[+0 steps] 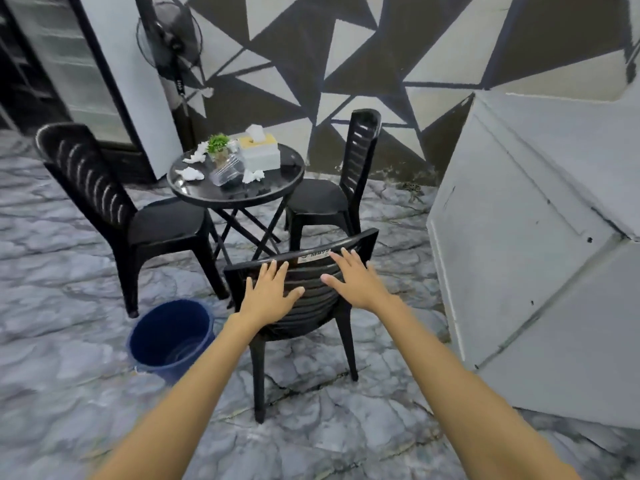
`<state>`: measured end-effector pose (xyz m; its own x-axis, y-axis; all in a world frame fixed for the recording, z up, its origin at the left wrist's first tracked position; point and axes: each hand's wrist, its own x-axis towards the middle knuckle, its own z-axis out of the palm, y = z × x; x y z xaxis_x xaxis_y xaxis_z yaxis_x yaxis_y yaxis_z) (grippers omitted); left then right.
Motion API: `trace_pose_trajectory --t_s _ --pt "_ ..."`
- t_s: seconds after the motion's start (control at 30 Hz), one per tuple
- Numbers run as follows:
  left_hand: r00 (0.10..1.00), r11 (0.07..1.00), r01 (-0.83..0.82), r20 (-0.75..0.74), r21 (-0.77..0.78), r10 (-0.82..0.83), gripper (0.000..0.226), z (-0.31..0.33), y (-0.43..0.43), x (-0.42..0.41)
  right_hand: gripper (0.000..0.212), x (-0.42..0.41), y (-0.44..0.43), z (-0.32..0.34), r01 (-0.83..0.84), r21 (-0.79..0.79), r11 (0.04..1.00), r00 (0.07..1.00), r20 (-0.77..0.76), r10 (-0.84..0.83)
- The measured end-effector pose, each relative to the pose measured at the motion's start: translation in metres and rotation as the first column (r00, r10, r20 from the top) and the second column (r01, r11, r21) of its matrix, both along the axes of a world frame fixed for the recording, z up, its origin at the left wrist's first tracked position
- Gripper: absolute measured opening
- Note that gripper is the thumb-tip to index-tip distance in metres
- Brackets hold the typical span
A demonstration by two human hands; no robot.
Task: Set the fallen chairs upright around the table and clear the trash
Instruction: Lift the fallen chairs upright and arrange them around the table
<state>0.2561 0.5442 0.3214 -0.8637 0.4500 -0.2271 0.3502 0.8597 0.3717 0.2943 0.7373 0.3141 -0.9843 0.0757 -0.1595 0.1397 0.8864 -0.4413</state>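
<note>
we cannot tell whether the left hand (268,295) touches the near chair (304,306); its seat is hidden behind the backrest.

Three black plastic chairs (304,299) upright around round black table (277,188); crumpled tissues (189,173), tipped clear cup (227,173) on tabletop.

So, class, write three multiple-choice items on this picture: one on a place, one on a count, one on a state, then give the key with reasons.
1. Where is the blue bucket?
A. on the floor left of the near chair
B. on the table
C. on a chair seat

2. How many black chairs are in view?
A. two
B. three
C. five

3. How are the hands?
A. fists
B. holding tissues
C. open, fingers spread

Key: A, it stands on the floor tiles; B, the left chair, the far chair and the near one; C, the left hand and right hand lie flat at the backrest.
</note>
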Motion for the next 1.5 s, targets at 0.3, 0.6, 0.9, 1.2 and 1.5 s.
trace_pose_trajectory --t_s 0.3,0.6,0.9,1.2,1.5 --pt "0.946 0.952 -0.263 -0.152 0.159 0.287 0.066 -0.018 0.019 -0.009 0.062 -0.032 0.053 -0.016 -0.069 0.009 0.998 0.983 -0.171 0.069" --pt "0.856 0.801 -0.44 -0.08 0.407 0.511 0.071 -0.033 0.011 -0.052 0.054 -0.076 0.12 -0.037 0.057 -0.222 0.973 0.964 -0.24 -0.111" --pt "0.735 0.535 -0.587 0.122 0.607 0.667 0.026 -0.052 -0.01 -0.066 0.034 -0.106 0.159 -0.073 0.13 -0.698 0.704 0.927 -0.167 -0.337" --pt "0.616 0.149 -0.657 0.411 0.739 0.672 0.019 -0.079 0.002 -0.081 0.03 -0.148 0.151 -0.105 0.104 -0.91 0.402 0.927 -0.057 -0.37" --pt "0.625 0.014 -0.599 0.457 0.8 0.633 0.029 -0.104 0.046 -0.102 0.019 -0.206 0.176 -0.104 0.114 -0.955 0.273 0.885 -0.028 -0.465"
